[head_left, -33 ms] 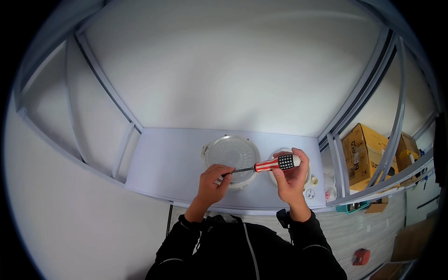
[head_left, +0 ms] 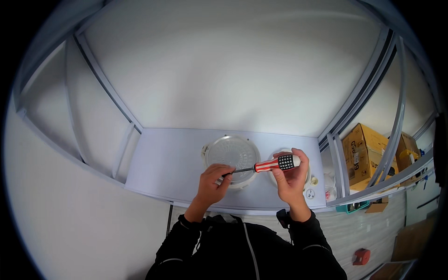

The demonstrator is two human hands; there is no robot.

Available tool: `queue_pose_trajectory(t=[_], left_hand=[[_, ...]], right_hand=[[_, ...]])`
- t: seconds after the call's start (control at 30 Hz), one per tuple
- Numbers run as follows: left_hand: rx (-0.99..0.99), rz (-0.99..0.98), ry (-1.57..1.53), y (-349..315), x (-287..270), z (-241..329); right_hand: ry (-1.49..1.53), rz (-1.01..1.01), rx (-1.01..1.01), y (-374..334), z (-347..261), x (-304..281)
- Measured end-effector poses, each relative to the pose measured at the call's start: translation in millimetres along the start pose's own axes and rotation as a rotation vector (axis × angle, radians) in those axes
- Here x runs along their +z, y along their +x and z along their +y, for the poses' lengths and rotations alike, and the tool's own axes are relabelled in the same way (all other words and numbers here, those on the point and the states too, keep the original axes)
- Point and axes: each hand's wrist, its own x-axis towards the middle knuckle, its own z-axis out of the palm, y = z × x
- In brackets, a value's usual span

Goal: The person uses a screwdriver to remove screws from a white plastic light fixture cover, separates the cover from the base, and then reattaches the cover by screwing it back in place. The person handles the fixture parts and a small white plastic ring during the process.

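A screwdriver with a red, white and dark-blue patterned handle lies across between my hands, its thin shaft pointing left. My right hand is closed around the handle, the thumb along its near side. At the shaft's other end, the fingers of my left hand pinch the dark tip, which they partly hide. Below the shaft, a round whitish appliance part with a clear, ridged disc rests on the table. A second round white part sits under my right hand and is mostly covered by it.
The pale table has a raised frame at both sides and a white wall behind. Near its right end lie a small yellowish piece and a white disc with holes. Cardboard boxes stand at the right; a red stool is on the floor.
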Motion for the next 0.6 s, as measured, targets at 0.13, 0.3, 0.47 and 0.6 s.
queue_pose_trajectory(t=[0.13,0.3,0.47,0.6], left_hand=[[0.057,-0.031,0.133,12,-9,6],[0.078,-0.183,0.358,7,-42,-19],[0.023,-0.253,0.364,0,-55,-30],[-0.016,-0.161,0.277,-7,-48,-43]], right_hand=[[-0.051,0.004,-0.010,2,1,-4],[-0.115,0.047,-0.046,9,0,-10],[-0.099,0.085,-0.036,11,0,-14],[-0.082,0.074,-0.037,12,0,-12]])
